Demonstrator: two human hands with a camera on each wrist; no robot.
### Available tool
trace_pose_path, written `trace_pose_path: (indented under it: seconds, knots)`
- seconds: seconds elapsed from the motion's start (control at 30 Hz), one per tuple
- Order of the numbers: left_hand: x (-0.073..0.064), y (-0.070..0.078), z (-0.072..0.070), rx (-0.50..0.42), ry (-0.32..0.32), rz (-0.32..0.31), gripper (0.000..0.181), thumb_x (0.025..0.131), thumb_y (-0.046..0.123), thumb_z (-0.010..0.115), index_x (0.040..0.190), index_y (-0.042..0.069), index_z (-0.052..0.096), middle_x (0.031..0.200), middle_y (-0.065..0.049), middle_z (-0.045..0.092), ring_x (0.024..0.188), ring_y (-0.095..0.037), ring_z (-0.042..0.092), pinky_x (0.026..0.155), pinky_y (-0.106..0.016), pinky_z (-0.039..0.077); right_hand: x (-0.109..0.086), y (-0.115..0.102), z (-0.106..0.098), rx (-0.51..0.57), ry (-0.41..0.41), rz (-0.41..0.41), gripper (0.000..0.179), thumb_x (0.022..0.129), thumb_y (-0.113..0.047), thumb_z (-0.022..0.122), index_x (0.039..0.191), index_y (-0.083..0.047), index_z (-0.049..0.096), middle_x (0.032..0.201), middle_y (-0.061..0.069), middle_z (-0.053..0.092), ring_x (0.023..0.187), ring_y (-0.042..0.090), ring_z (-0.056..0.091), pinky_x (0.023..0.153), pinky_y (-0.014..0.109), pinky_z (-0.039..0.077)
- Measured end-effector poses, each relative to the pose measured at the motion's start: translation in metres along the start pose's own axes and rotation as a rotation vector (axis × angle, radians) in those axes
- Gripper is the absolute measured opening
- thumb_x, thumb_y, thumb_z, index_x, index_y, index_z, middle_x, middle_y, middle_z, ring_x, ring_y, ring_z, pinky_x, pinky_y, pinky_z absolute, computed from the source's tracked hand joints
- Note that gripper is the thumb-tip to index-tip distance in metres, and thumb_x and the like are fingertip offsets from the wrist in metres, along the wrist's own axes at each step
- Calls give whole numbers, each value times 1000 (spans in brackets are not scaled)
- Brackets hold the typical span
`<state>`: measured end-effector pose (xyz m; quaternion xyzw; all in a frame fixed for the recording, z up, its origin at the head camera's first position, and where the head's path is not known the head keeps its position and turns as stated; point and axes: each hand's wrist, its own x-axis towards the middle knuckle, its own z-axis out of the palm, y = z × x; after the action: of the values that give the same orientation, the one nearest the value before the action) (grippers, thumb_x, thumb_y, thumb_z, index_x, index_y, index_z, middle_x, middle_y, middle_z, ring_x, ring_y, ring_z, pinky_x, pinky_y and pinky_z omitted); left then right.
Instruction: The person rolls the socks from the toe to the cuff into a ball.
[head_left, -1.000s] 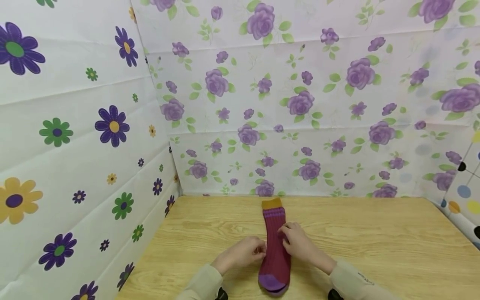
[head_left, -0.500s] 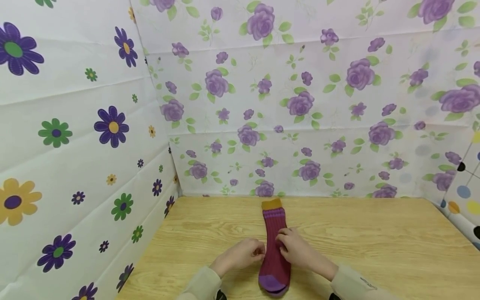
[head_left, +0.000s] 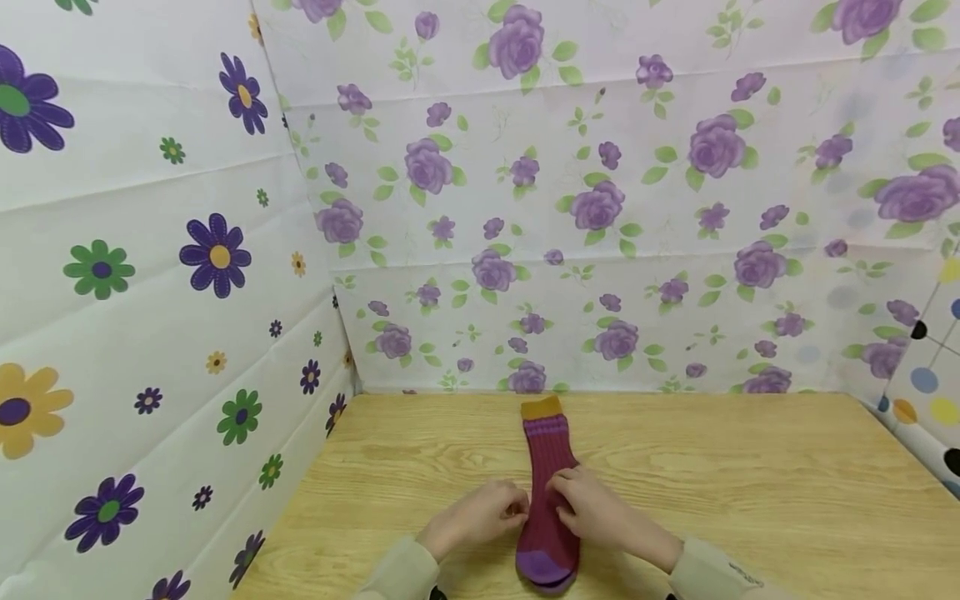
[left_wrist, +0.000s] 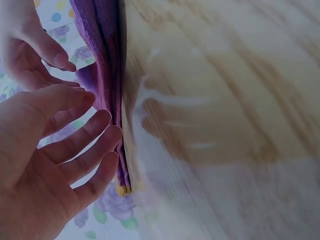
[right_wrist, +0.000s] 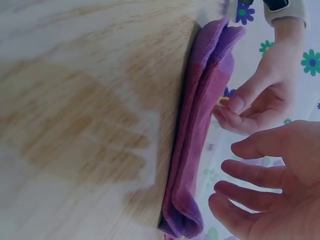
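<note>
A pair of maroon socks (head_left: 551,462), one on top of the other, lies lengthwise on the table with purple toes towards me and mustard cuffs at the far end. My left hand (head_left: 489,510) is at the socks' left edge. In the left wrist view, that hand (left_wrist: 55,145) has loosely bent, spread fingers close to the socks (left_wrist: 107,60); contact is unclear. Over the right part of the socks hovers my right hand (head_left: 596,508). The right wrist view shows its spread fingers (right_wrist: 250,197) apart from the socks (right_wrist: 200,125), holding nothing.
The wooden table (head_left: 735,467) extends to both sides of the socks. A floral sheet (head_left: 600,250) hangs along its back edge, and a daisy-patterned sheet (head_left: 172,333) closes off the left. Dotted cloth (head_left: 926,408) borders the right side.
My right hand has moved slightly nearer to me and leftwards over the socks. The left hand has shifted only a little, and the socks lie about as before.
</note>
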<state>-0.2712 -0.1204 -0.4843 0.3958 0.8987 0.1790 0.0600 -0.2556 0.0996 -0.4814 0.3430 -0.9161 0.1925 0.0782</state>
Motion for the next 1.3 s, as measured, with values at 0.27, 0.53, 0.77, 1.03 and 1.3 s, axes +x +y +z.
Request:
trace_pose_path:
  seconds: [0.27,0.53,0.77,1.03,1.3]
  knots:
    - [-4,5,-3,-8,-7,-23,6,95,16,62,92,15,67,85,13,63,75,7,52,67,-12,46,-4,-6,0,47,-86,5,26,88,-9,67,112,-1,64,96,6,68,88,16,63,69,27,51]
    - [-8,6,-3,-14,-20,-25,8,94,20,64,96,17,71,90,13,65,83,5,56,73,-13,47,-9,-14,-3,83,-140,-51,11,85,-7,69,96,-8,67,87,-1,68,79,4,60,64,20,49]
    - [-11,8,-2,-64,-48,1,4,89,24,71,90,20,71,89,15,63,84,4,55,75,-15,47,-13,-17,-4,148,-244,-71,9,84,-9,70,93,-11,70,87,-6,68,79,-2,58,66,18,48]
    - [-13,9,-2,-136,-130,93,10,90,26,69,89,17,74,85,14,65,79,6,57,72,-12,47,-15,-21,-4,258,-333,-82,7,87,-11,69,94,-11,71,79,-14,60,68,-6,50,60,14,45]
    - [-17,13,0,-169,-196,77,30,78,39,79,97,17,73,91,13,68,79,6,57,69,-11,48,-19,-25,-4,345,-401,-207,12,86,-13,71,98,-10,70,83,-10,65,70,-9,51,61,12,46]
